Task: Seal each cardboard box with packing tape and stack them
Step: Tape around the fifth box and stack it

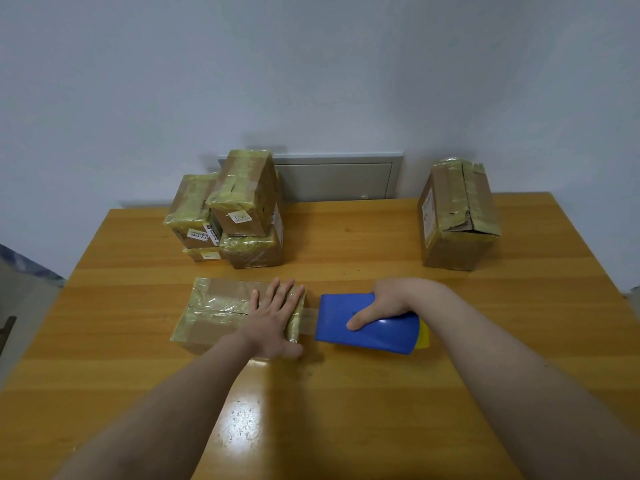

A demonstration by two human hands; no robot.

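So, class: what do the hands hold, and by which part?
Right hand grips the blue tape dispenser across its body. Left hand holds nothing; it presses flat on the box.

The counter [346, 410] is carrying six cardboard boxes, four in the rear-left stack [239, 202], one at rear right [453, 220], one in front [214, 317], plus one blue tape dispenser [339, 320], with two hands [273, 317] [384, 303] showing.

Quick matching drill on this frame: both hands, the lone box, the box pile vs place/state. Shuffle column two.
1 left hand
2 right hand
3 lone box
4 box pile

a far right of table
b pressed flat on near box
c back left, stacked
d gripping blue tape dispenser

Pairs: 1-b, 2-d, 3-a, 4-c
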